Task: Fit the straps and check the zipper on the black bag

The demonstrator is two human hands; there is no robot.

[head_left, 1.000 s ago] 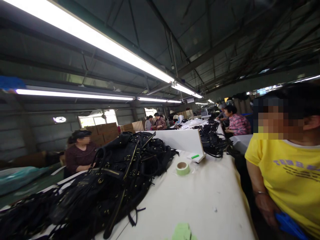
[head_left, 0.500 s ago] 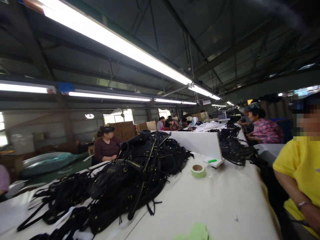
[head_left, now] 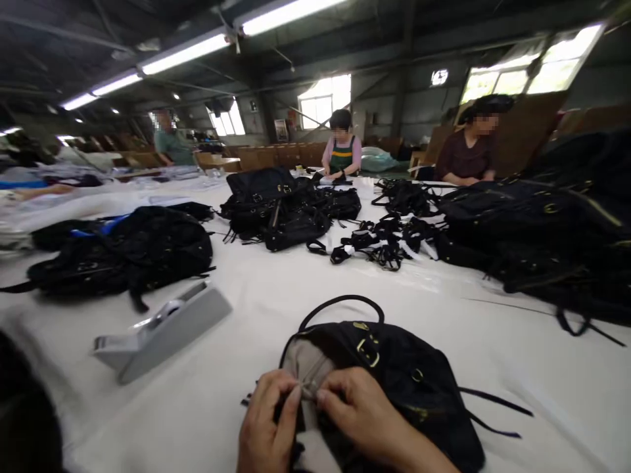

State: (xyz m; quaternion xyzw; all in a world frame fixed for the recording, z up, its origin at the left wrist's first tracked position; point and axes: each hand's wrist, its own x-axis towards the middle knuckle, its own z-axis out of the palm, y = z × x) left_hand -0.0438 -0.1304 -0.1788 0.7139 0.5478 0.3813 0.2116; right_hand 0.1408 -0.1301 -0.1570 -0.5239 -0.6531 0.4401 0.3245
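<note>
Overhead strip lights (head_left: 185, 51) ran above a wide white worktable (head_left: 276, 309) in a large workshop. On the near edge of that table lay a black handbag (head_left: 394, 384), its curved top handle (head_left: 340, 305) arching away from the person and its open mouth turned toward them, with pale grey lining (head_left: 303, 364) exposed at the opening.

Both hands were at that opening. The left hand (head_left: 266, 427) and the right hand (head_left: 365, 417) met thumb-to-finger over a small part of the lining edge, each pinching it; what exactly was pinched was too small to tell. The bag body extended to the right and away from the hands, so the right hand lay over more of it, while the left hand sat at the mouth's left edge.

A grey tape dispenser (head_left: 162, 328) lay to the left, apart from the bag. Further off sat heaps of black bags (head_left: 133, 253) and loose straps (head_left: 384, 240). Other people worked at the far side, among them one in a green apron (head_left: 342, 154).
</note>
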